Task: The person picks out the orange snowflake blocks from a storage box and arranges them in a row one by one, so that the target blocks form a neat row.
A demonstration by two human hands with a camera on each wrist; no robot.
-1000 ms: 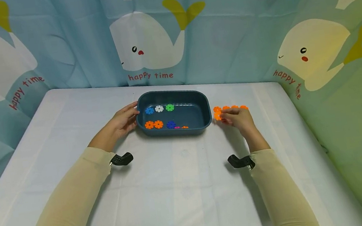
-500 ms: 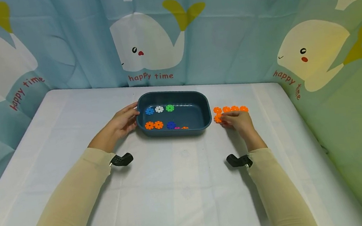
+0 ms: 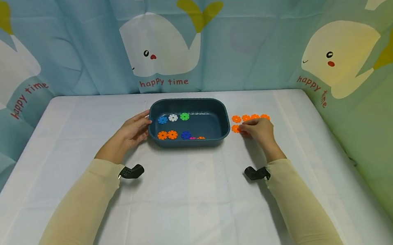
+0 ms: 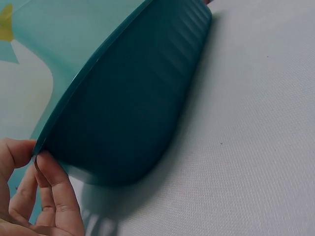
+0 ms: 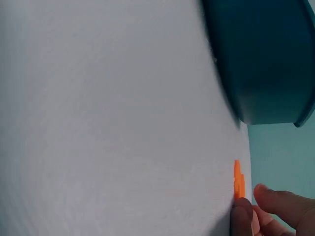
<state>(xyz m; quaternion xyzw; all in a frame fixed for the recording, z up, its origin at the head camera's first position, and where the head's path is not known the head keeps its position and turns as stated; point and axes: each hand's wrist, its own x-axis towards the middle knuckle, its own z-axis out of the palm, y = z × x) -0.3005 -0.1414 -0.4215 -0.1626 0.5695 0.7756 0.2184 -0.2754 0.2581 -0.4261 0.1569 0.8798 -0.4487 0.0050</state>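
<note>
My left hand (image 3: 134, 131) pinches the left rim of a dark blue-green plastic tub (image 4: 118, 103), thumb on one side and fingers on the other. To the right of the tub, my right hand (image 3: 260, 131) touches an orange flower-shaped disc (image 3: 236, 129) lying on the table. In the right wrist view a fingertip rests at the orange discs (image 5: 237, 177), and the thumb stands apart from them. Behind that hand runs a row of several more orange discs (image 3: 245, 118), partly covered by the fingers.
Inside the tub lie flower discs: a light blue one (image 3: 163, 120), a white one (image 3: 173, 118), a green one (image 3: 185, 116), two orange ones (image 3: 172, 134) and a dark blue one (image 3: 185, 135). Its front wall partly hides others. A whale-print curtain (image 3: 253, 40) borders the white table (image 3: 178, 207).
The orange disc under my right fingers has shifted slightly left and toward me, a bit apart from the row behind. My right forearm has moved a little left. My left hand stays on the tub.
</note>
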